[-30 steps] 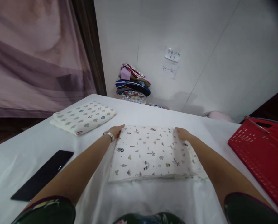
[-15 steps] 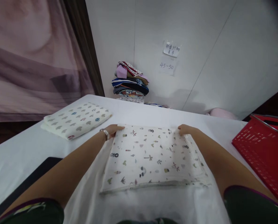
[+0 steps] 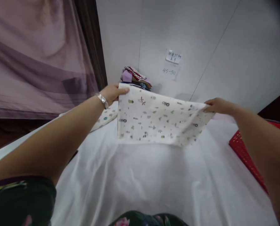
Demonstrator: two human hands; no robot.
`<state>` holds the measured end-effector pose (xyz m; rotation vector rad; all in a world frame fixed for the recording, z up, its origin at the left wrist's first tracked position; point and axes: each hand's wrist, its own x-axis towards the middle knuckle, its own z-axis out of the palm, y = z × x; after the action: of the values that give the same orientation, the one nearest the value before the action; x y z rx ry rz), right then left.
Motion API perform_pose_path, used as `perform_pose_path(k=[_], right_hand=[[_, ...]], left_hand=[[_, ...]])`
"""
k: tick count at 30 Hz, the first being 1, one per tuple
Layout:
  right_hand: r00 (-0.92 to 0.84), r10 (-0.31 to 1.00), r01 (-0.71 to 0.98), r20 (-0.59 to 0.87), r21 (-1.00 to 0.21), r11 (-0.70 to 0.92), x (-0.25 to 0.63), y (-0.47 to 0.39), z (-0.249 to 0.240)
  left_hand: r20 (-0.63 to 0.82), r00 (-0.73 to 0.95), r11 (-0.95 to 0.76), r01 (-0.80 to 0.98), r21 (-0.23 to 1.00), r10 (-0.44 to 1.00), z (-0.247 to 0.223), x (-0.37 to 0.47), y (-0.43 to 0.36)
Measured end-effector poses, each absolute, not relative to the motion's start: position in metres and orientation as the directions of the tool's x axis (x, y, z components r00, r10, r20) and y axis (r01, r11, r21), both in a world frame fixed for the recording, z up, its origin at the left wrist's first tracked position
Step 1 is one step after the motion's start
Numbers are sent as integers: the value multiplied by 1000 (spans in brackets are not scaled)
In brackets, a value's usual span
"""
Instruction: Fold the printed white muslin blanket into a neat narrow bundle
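A folded white cloth (image 3: 154, 121) with small printed plants and figures hangs upright between my two hands, lifted off the white-covered table (image 3: 140, 179). My left hand (image 3: 114, 94) pinches its upper left corner, thumb on the near side, a bracelet at the wrist. At the upper right corner, my right hand (image 3: 218, 106) grips the fabric with closed fingers. The top edge slopes down toward the right and sags a little. Behind my left hand and forearm, a second folded cloth (image 3: 107, 119) with a mushroom-like print lies on the table, mostly hidden.
A stack of folded fabrics (image 3: 135, 77) stands against the back wall, partly covered by the raised cloth. At the right is a red plastic basket (image 3: 242, 150), partly behind my right arm. A pink curtain (image 3: 36, 62) hangs at the left; paper signs (image 3: 173, 56) are on the wall.
Both hands have raised the printed cloth from the table and moved farther apart, the right hand outward. The cloth now hangs instead of lying flat. The view has shifted slightly.
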<state>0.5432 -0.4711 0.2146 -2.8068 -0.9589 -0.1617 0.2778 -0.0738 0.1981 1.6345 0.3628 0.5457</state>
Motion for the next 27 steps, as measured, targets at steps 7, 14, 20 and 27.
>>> perform_pose_path(k=[7,14,20,27], right_hand=[[631,595,608,498,159,-778,487,-513,225],[417,829,853,372,155,-499,405,-586,14],[371,840,897,395,83,-435,354,-615,-46],[398,860,899,319,49,-435,340,-628,-51]], left_hand=[[376,811,-413,-186,891,448,220,233,-75],[39,940,-310,72,948,339,59,151,-119],[-27,974,-384,115,916,227,-10,108,-142],[-56,974,-372,137,918,219,-8,87,-147]])
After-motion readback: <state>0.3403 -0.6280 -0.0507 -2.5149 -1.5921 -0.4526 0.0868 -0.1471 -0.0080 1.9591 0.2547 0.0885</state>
